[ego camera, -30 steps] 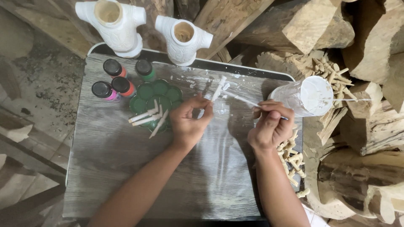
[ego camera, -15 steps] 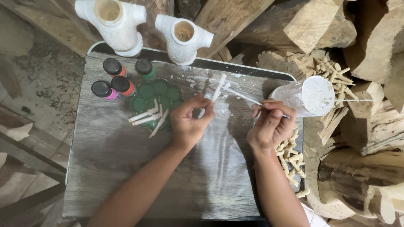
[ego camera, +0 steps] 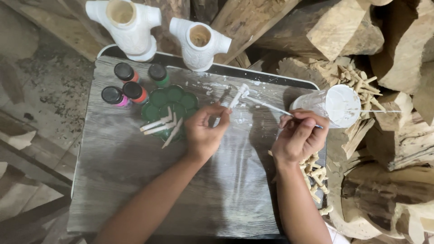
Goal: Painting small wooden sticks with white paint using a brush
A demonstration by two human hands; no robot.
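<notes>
My left hand (ego camera: 205,132) pinches a small white-painted wooden stick (ego camera: 237,96) by its lower end, holding it above the grey wood-grain board (ego camera: 113,180). My right hand (ego camera: 298,138) grips a thin paintbrush (ego camera: 266,105) whose tip touches the upper end of that stick. A white cup of paint (ego camera: 337,106) lies tilted just right of my right hand. A green flower-shaped palette (ego camera: 169,106) sits left of my left hand, with three white-painted sticks (ego camera: 160,126) resting on it.
Several small paint bottles (ego camera: 129,86) with dark caps stand at the board's upper left. Two white carved figures (ego camera: 131,25) (ego camera: 199,40) stand at the far edge. Unpainted wooden pegs (ego camera: 357,79) and rough wood blocks (ego camera: 398,135) pile up on the right.
The brush tip has shifted slightly along the stick; both hands stay almost in the same place over the board.
</notes>
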